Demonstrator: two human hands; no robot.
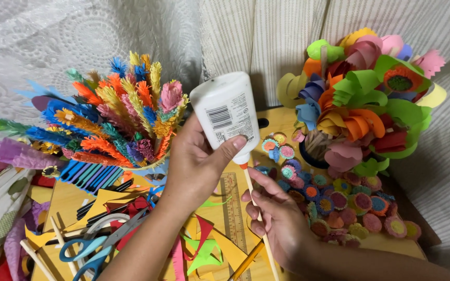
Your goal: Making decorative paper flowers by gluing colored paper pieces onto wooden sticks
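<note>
A white glue bottle (227, 114) is held upside down by the left hand (196, 166), fingers wrapped tight. A thin wooden stick (259, 218) is pinched by the right hand (277, 218) under its tip.

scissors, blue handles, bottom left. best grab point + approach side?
Probably the scissors by their blue finger loops, coming from above and the near-left. They lie flat on the paper scraps, loops toward the bottom-left, grey blades pointing up-right under red and yellow offcuts. The loops are the bare end. Both hands are busy: left hand holds the glue bottle, right hand a wooden stick.
</note>
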